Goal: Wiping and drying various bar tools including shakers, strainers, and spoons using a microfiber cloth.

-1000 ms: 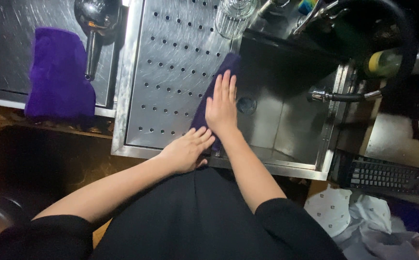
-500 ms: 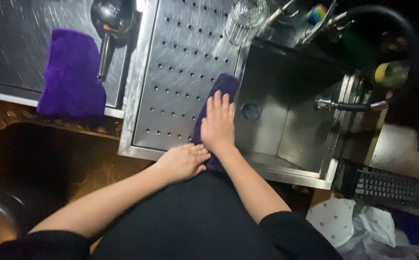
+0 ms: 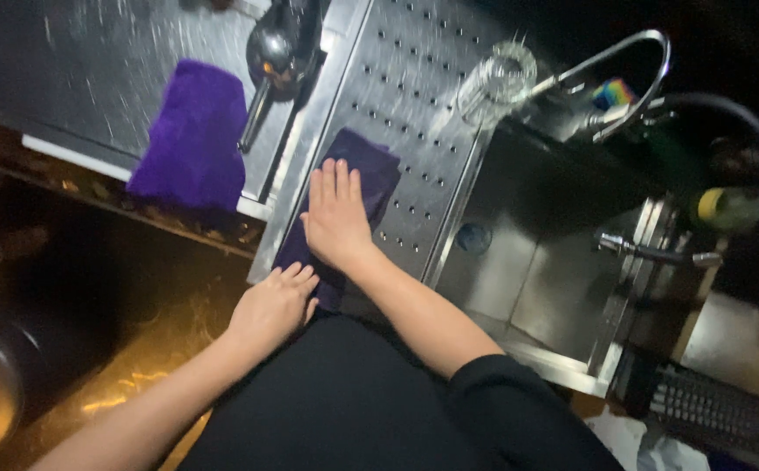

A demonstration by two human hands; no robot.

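- Two bare hands at the near edge of a perforated steel drainboard (image 3: 414, 113).
- Right hand (image 3: 336, 214): flat, fingers together and extended, pressing a dark purple cloth (image 3: 364, 170); nothing clasped.
- Left hand (image 3: 273, 305): fingers loosely curled on the board's front lip, touching the cloth's near end; grip hard to judge.
- Cloth partly hidden under the palm.
- Sink basin (image 3: 519, 244) dim, drain barely visible.
- Since half a second ago, hand and cloth have shifted from beside the basin leftward across the drainboard.

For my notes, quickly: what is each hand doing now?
Left hand: open, flat on cloth edge.
Right hand: open, pressing cloth flat.
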